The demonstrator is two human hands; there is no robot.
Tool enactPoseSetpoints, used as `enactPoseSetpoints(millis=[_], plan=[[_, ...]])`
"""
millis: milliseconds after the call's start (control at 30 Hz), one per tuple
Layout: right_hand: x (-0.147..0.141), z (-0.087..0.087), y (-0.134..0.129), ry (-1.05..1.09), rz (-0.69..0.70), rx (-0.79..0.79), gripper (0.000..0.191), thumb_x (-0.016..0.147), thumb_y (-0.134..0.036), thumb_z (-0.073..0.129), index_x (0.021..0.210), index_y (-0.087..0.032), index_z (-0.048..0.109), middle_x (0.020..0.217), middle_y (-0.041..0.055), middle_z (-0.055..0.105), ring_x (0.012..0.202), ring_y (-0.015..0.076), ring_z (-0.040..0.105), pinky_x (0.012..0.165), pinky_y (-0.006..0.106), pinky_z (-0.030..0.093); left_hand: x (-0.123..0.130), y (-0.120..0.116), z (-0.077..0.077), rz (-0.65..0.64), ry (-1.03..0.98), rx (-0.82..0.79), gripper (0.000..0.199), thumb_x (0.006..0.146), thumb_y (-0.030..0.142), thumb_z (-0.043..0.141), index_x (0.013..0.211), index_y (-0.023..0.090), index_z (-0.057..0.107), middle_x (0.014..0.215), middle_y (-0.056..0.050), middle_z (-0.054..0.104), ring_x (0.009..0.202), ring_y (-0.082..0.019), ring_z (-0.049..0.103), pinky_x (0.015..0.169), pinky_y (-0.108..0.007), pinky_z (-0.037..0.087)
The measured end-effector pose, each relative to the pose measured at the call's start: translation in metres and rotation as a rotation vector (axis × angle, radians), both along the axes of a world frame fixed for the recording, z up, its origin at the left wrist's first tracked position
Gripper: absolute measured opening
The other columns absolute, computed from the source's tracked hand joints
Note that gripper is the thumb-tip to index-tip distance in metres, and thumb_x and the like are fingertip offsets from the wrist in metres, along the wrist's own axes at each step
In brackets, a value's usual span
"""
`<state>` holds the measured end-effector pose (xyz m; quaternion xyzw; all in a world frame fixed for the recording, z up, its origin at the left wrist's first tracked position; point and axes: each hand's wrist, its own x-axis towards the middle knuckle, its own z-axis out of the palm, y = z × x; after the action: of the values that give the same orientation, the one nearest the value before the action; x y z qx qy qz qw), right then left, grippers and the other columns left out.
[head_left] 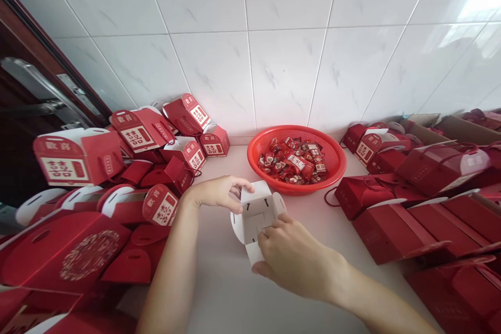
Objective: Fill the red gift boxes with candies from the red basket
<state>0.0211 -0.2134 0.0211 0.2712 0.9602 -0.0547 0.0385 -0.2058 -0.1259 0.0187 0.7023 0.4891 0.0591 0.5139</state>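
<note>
An opened candy gift box stands on the white surface in front of me, its white inside facing up and its flaps spread. Dark cord ends show on its inner walls. My left hand pinches the far left flap between thumb and fingers. At the near right side, my right hand is closed on the box, its fingers curled over the rim and the thumb by the near flap. The right fingertips are partly hidden. Just beyond the box sits a red plastic basket holding many red-wrapped candies.
Red gift boxes with white labels are piled on the left. More red boxes stand in rows on the right, some with cord handles. A tiled wall rises behind, and a door handle is at the far left.
</note>
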Motion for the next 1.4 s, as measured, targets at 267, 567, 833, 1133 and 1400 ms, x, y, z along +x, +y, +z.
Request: enactPoseSetpoints(millis=[267, 567, 833, 1133, 1400], plan=[[-0.016, -0.012, 0.002, -0.106, -0.040, -0.014, 0.029, 0.088, -0.038, 0.071, 0.089, -0.009, 0.072, 0.081, 0.0159, 0.074, 0.074, 0.0257, 0.070, 0.070, 0.036, 0.050, -0.002, 0.005, -0.007, -0.070, -0.015, -0.034, 0.060, 0.066, 0.034, 0.080, 0.119, 0.020, 0.055, 0.097, -0.002, 0.066, 0.095, -0.021, 0.065, 0.082, -0.030, 0.050], [-0.004, 0.006, 0.015, -0.163, -0.134, -0.162, 0.034, 0.084, -0.036, 0.075, 0.105, -0.009, 0.073, 0.094, 0.0150, 0.076, 0.086, 0.0269, 0.074, 0.071, 0.031, 0.052, 0.006, 0.008, -0.014, -0.102, -0.082, -0.085, 0.065, 0.068, 0.045, 0.084, 0.120, 0.021, 0.052, 0.099, -0.002, 0.066, 0.092, -0.018, 0.065, 0.082, -0.030, 0.050], [0.012, 0.008, 0.025, -0.103, -0.137, -0.264, 0.036, 0.078, -0.037, 0.081, 0.103, -0.013, 0.070, 0.101, 0.0109, 0.075, 0.094, 0.0277, 0.071, 0.069, 0.030, 0.049, 0.013, 0.006, -0.016, -0.097, -0.042, -0.033, 0.067, 0.072, 0.054, 0.079, 0.125, 0.022, 0.052, 0.090, 0.000, 0.061, 0.082, -0.017, 0.064, 0.075, -0.028, 0.048], [0.033, 0.019, 0.036, 0.154, 0.011, -0.280, 0.033, 0.084, -0.044, 0.073, 0.102, -0.017, 0.067, 0.099, 0.0063, 0.070, 0.088, 0.0230, 0.067, 0.068, 0.030, 0.045, 0.021, -0.006, 0.011, -0.064, 0.091, 0.077, 0.065, 0.085, 0.065, 0.062, 0.137, 0.027, 0.059, 0.117, -0.004, 0.070, 0.096, -0.020, 0.063, 0.081, -0.025, 0.048], [0.067, 0.029, 0.068, 0.628, -0.095, -0.338, 0.028, 0.089, -0.041, 0.068, 0.105, -0.018, 0.072, 0.095, 0.0059, 0.074, 0.086, 0.0184, 0.068, 0.076, 0.026, 0.050, 0.009, -0.014, 0.018, 0.176, 0.062, 0.361, 0.061, 0.086, 0.066, 0.058, 0.131, 0.024, 0.064, 0.132, -0.006, 0.068, 0.123, -0.028, 0.061, 0.103, -0.035, 0.049]])
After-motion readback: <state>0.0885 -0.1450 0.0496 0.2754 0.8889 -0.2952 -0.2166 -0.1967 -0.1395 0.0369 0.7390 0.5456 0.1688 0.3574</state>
